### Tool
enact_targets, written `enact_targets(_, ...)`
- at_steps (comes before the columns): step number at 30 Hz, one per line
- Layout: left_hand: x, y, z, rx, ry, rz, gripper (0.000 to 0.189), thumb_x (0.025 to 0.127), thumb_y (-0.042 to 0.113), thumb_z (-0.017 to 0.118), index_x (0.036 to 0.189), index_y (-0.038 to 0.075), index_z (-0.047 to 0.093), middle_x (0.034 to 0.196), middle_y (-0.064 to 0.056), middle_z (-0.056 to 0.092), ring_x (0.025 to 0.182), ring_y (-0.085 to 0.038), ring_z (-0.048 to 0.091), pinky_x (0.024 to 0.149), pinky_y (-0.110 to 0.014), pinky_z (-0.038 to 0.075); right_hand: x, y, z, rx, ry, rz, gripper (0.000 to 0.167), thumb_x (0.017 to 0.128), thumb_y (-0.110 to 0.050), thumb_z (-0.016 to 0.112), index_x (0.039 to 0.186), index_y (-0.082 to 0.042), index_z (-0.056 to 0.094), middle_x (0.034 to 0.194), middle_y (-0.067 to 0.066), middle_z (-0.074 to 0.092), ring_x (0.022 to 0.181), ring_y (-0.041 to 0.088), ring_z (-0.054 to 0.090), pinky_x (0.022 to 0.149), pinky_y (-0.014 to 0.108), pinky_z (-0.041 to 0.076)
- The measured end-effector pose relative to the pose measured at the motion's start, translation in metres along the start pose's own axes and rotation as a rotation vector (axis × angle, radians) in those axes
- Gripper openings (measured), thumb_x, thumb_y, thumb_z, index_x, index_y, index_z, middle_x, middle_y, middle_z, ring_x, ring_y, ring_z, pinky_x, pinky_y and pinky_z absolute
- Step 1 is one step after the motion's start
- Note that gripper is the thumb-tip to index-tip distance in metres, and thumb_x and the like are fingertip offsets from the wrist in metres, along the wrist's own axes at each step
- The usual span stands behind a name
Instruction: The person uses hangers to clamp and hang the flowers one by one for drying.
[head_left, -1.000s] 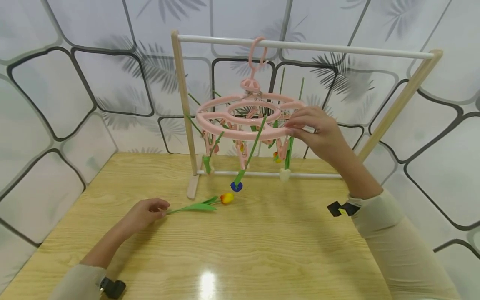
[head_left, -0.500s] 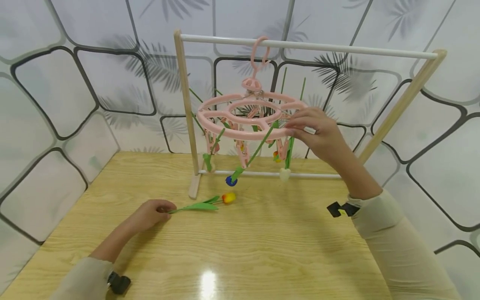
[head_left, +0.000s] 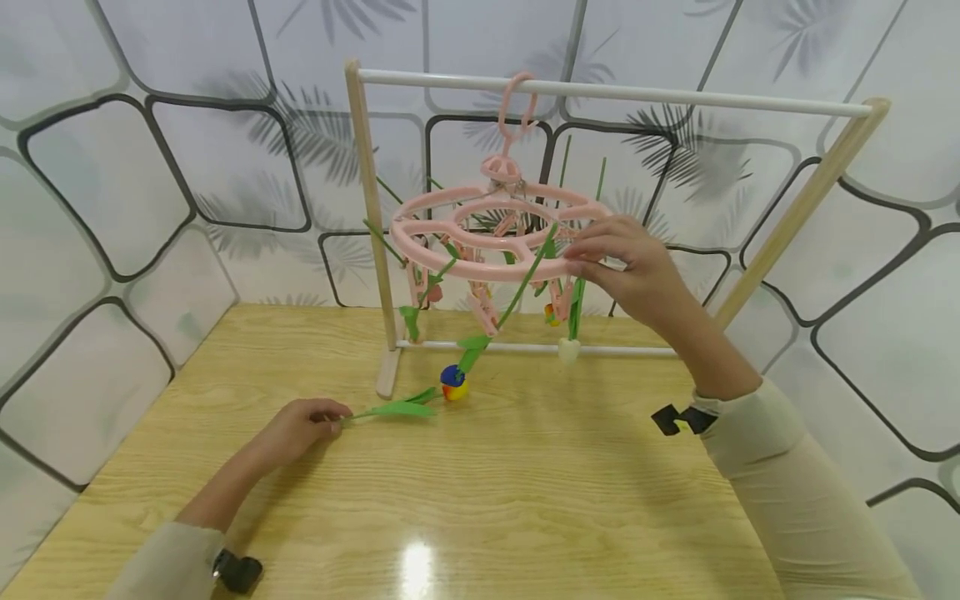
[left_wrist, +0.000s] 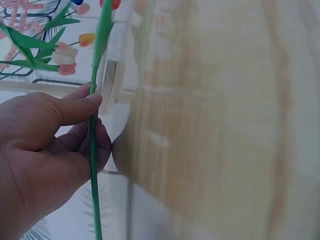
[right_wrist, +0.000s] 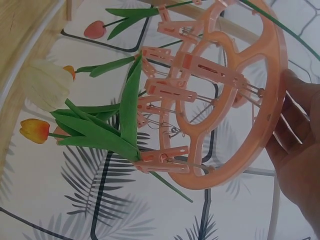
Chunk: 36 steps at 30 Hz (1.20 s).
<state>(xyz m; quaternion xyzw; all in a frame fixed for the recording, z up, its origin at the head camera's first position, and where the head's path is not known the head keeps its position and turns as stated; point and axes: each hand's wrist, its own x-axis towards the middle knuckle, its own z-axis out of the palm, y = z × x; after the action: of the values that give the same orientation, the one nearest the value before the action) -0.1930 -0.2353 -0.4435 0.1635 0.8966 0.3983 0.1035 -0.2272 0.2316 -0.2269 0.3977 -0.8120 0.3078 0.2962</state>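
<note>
Low over the wooden table, my left hand point(head_left: 300, 429) pinches the stem of an artificial tulip point(head_left: 401, 409) with green leaves and a yellow-red head. The left wrist view shows its thumb and fingers around the green stem point(left_wrist: 93, 150). My right hand point(head_left: 630, 262) grips the outer ring of a pink clip hanger point(head_left: 480, 271), thumb below the rim. Several artificial tulips hang head down from its clips. Among them are a blue one point(head_left: 452, 375), whose head overlaps the yellow-red head in the head view, and a white one point(head_left: 568, 350) near my right hand.
The hanger hooks over the white top rail point(head_left: 675, 97) of a rack with wooden posts point(head_left: 806, 200). A lower rail point(head_left: 630, 351) and a wooden foot point(head_left: 387, 372) stand at the table's point(head_left: 487, 500) back. Patterned walls close in behind and at the sides.
My left hand has shifted slightly right and taken hold of the tulip's stem. The blue tulip has swung left, now in front of the yellow-red head. My right hand stays on the ring.
</note>
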Motion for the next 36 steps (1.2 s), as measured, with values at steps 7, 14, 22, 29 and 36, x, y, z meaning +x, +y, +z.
enact_targets(7,-0.001,0.008,0.007,-0.048,-0.011,0.022,0.023,0.098,0.007,0.064,0.120,0.003,0.071,0.111,-0.011,0.069,0.099,-0.021,0.061,0.080,-0.031,0.052,0.002,-0.002,0.003,-0.011,-0.001,0.002,0.019,0.082,0.005,0.079,0.099,-0.003,0.078,0.107,0.012,0.074,0.110,0.024,0.060,0.105,0.031,0.041)
enact_targets(14,0.000,0.021,0.016,-0.083,-0.045,0.073,0.024,0.099,0.007,0.063,0.122,0.004,0.070,0.115,-0.013,0.068,0.102,-0.023,0.061,0.080,-0.031,0.054,0.004,-0.010,0.008,0.002,0.016,0.003,0.016,0.084,0.002,0.078,0.099,-0.002,0.078,0.106,0.014,0.074,0.113,0.030,0.062,0.109,0.037,0.040)
enact_targets(22,0.004,0.043,0.028,-0.147,-0.023,0.051,0.025,0.100,0.006,0.061,0.123,0.006,0.070,0.116,-0.013,0.067,0.102,-0.022,0.060,0.080,-0.032,0.054,0.004,-0.020,0.018,0.012,0.068,-0.004,0.016,0.083,0.002,0.079,0.098,-0.004,0.079,0.102,0.010,0.075,0.119,0.033,0.058,0.113,0.041,0.036)
enact_targets(29,0.012,0.061,0.038,-0.197,-0.045,0.046,0.024,0.100,0.010,0.062,0.123,0.008,0.069,0.118,-0.014,0.066,0.100,-0.021,0.060,0.082,-0.037,0.054,0.008,-0.033,0.031,-0.013,0.080,-0.048,0.019,0.082,0.002,0.080,0.101,-0.002,0.078,0.103,0.012,0.075,0.114,0.039,0.055,0.107,0.044,0.038)
enact_targets(36,0.015,0.072,0.039,-0.189,-0.025,0.051,0.025,0.100,0.009,0.062,0.125,0.007,0.068,0.118,-0.014,0.066,0.102,-0.021,0.061,0.082,-0.032,0.054,0.017,-0.044,0.045,-0.031,0.063,-0.073,0.017,0.085,-0.003,0.079,0.102,-0.004,0.078,0.103,0.008,0.075,0.107,0.029,0.054,0.107,0.044,0.037)
